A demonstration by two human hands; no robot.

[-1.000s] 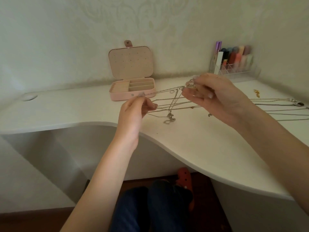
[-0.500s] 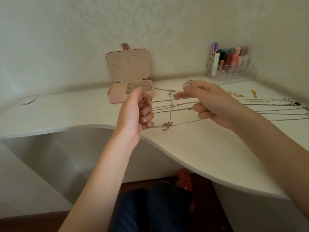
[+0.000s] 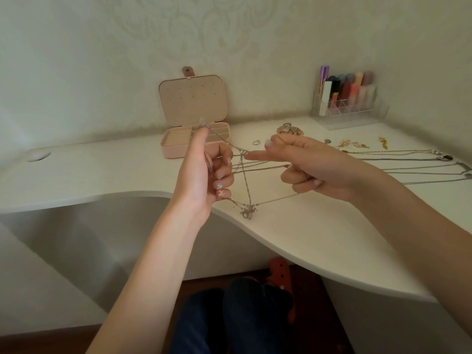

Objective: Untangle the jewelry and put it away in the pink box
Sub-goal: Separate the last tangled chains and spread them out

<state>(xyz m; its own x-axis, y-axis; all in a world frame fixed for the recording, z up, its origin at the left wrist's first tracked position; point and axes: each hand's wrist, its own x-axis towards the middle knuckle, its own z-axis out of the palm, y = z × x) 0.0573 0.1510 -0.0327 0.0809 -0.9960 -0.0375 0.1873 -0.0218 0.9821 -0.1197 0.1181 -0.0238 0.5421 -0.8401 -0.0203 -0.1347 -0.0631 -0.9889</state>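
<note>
Over the tabletop's near edge, mid-scene: both hands hold the tangle in the air.

tabletop [image 3: 319,226]: white, curved near edge; pink box [image 3: 194,139] at far left-centre, lid up, compartments showing nothing inside that I can make out.

tangle: tangled chains [image 3: 244,180] now spread into a web between the hands; a second ago they hung as a tighter bundle of near-parallel strands. The crossings show better now.

left hand [image 3: 207,172]: index finger has gone up, a chain loop hooked over its tip in front of the box; lower fingers curled, clamped on other strands.

right hand [image 3: 311,167]: thumb and forefinger pinch the knot near mid-web, other fingers curled round strands; has drawn off right of the left hand.

pendant [image 3: 247,212]: hangs lowest, just above the tabletop edge; contact unclear.

loose pieces: long chains [image 3: 408,162] trail right along the tabletop; a ring [image 3: 256,142] lies between box and right hand.

status: my read is untangling still in progress, nothing separated or boxed yet.
</note>
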